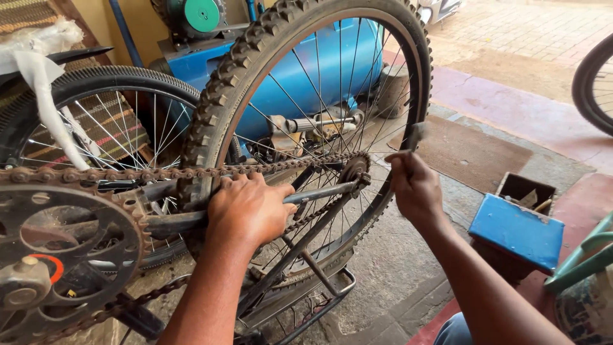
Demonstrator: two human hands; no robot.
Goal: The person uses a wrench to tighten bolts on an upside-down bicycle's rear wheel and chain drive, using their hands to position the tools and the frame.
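Note:
A bicycle stands upside down in front of me. My left hand (pixel 250 209) grips the dark frame stay (pixel 319 191) beside the knobby rear tyre (pixel 223 83). My right hand (pixel 415 186) is closed on a slim metal tool (pixel 415 135) held up near the rear sprocket (pixel 352 169) and the wheel's rim. A rusty chain (pixel 128 174) runs from the sprocket to the large chainring (pixel 70 243) at the lower left.
A second spoked wheel (pixel 121 121) stands behind on the left. A blue compressor tank (pixel 332 57) is beyond the wheel. A blue-lidded box (pixel 516 230) with tools sits on the floor at right. Another tyre (pixel 590 83) shows at the right edge.

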